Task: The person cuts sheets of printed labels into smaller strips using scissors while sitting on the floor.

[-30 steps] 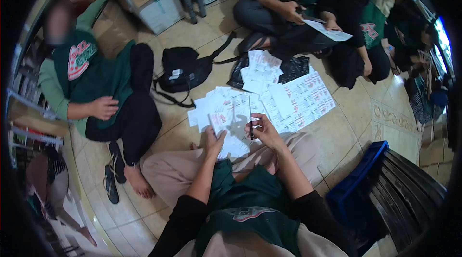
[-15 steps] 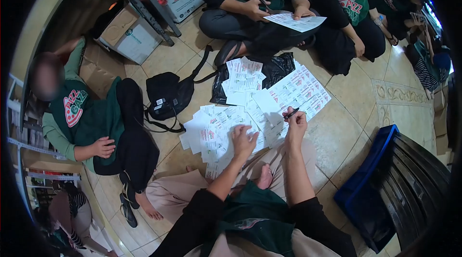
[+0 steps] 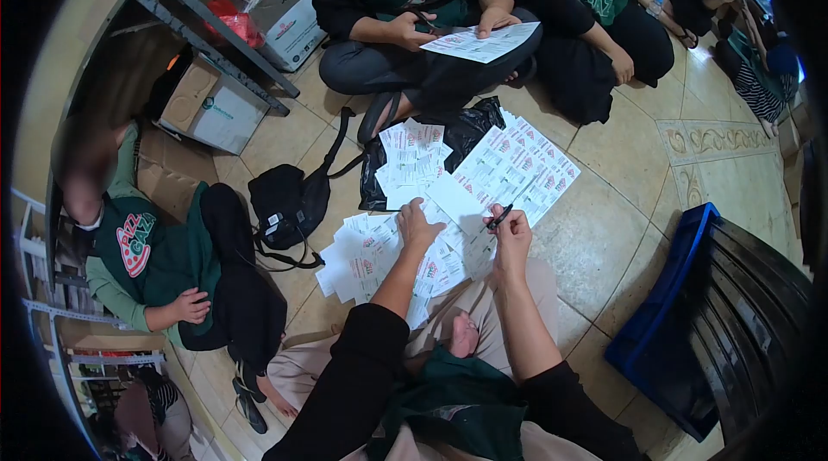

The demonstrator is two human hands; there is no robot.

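Printed paper sheets (image 3: pixel 369 258) lie spread on the floor before my crossed legs. My left hand (image 3: pixel 418 226) is over the pile, palm down with its fingers apart, and holds nothing. Just right of it, my right hand (image 3: pixel 511 237) is closed around dark-handled scissors (image 3: pixel 500 217), over the lower edge of the sheets. A stack of larger printed sheets (image 3: pixel 530 169) lies at the right of the pile. Smaller printed pieces (image 3: pixel 412 155) rest on a black plastic bag (image 3: pixel 472 135) beyond my left hand.
A black backpack (image 3: pixel 291 202) lies left of the papers. One person (image 3: pixel 164 263) sits at the left; another (image 3: pixel 423 56) sits opposite with scissors and a sheet. A blue crate (image 3: pixel 638 323) stands at the right, and a white box (image 3: pixel 226 112) at the upper left.
My left hand has let go of a sheet and moved forward over the pile with its fingers spread. My right hand has moved right with the scissors. The camera view has shifted.
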